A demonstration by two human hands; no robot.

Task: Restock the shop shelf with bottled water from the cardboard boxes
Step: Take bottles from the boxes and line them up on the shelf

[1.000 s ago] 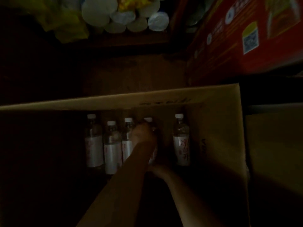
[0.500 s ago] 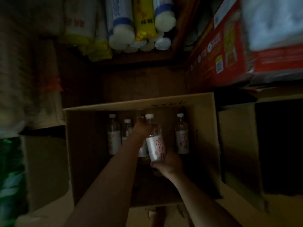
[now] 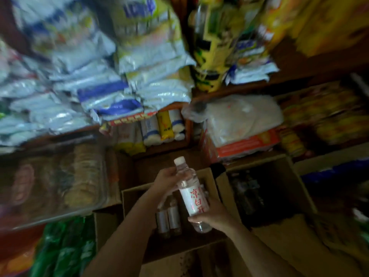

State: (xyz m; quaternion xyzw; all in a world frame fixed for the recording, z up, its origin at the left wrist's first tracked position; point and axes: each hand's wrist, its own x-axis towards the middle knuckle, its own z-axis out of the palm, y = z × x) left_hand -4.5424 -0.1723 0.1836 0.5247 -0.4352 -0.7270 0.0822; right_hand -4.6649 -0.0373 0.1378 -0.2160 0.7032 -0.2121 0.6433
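A clear water bottle (image 3: pixel 191 194) with a white cap and a white label with red characters is held above an open cardboard box (image 3: pixel 127 198). My left hand (image 3: pixel 167 179) curls round its shoulder just under the cap. My right hand (image 3: pixel 212 215) grips its lower end. Down inside the box, under my left wrist, stand two more bottles (image 3: pixel 168 219) in shadow. The wooden shop shelf (image 3: pixel 165 148) rises just behind the box.
A second open box (image 3: pixel 283 166) with dark bottles sits to the right. The shelves hold white and blue bags (image 3: pixel 95 92), yellow packs (image 3: pixel 211 47), rolled packets (image 3: pixel 159 126) and an orange carton (image 3: pixel 245 144). Green bottles (image 3: pixel 65 248) stand at lower left.
The bottle has come up out of the box with both hands on it. My view has tilted upward from the box interior to the stocked shelves.
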